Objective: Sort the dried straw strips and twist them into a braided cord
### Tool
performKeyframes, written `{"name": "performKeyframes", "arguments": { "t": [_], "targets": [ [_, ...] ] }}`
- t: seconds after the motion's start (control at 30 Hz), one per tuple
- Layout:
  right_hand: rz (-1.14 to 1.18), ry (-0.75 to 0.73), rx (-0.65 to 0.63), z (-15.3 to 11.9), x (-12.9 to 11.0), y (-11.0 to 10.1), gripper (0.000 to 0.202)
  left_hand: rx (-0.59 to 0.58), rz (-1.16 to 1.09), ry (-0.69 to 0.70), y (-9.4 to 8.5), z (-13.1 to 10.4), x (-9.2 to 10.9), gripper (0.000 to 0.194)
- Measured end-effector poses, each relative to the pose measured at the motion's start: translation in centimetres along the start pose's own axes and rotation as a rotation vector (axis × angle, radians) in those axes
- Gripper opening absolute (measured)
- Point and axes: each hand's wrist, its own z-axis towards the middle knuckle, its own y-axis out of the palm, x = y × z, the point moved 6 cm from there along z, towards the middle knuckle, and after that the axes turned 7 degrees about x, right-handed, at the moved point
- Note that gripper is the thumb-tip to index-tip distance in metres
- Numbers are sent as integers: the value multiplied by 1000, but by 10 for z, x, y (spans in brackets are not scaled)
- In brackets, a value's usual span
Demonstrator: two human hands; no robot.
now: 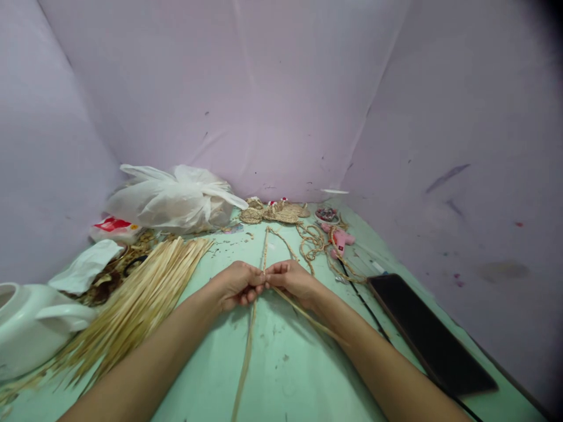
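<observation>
Both my hands meet over the middle of the table, pinching a thin twisted straw cord (pixel 265 249). My left hand (pixel 240 284) is closed on the cord from the left, fingers curled. From the other side my right hand (pixel 292 280) pinches it at the same spot, fingertips nearly touching the left ones. Beyond the hands the cord runs away from me, then bends back toward the right. Two loose straw strands leave the grip: one strand (pixel 247 357) hangs toward me, another strand (pixel 308 316) slants across below my right wrist. The exact pinch point is partly hidden by fingers.
Left lie a bundle of straw strips (pixel 145 299), a white jug (pixel 35 328) and a white plastic bag (pixel 176 196). Coiled straw pieces (pixel 281 212) sit by the back wall. Right are loose cord (pixel 313 241), a pink glue gun (pixel 341 239) with black cable, and a dark flat slab (pixel 428 334).
</observation>
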Motion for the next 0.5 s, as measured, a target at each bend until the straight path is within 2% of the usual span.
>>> {"name": "performKeyframes", "arguments": {
  "t": [0.07,0.17,0.27,0.37,0.5],
  "targets": [
    [-227,-79,51,-1,-5,-4,9,92,151,15,-4,0,1,17],
    [-664,-304,130,-8,-18,-4,16,261,337,45,-10,2,1,23],
    [-1047,-445,201,-19,-27,3,21,378,409,224,-12,8,4,20],
    [-1276,-421,254,-27,-30,9,21,421,425,355,-11,12,2,20],
    [-1360,-312,336,-38,-40,14,20,422,379,298,-8,11,-1,20]
  ]
}}
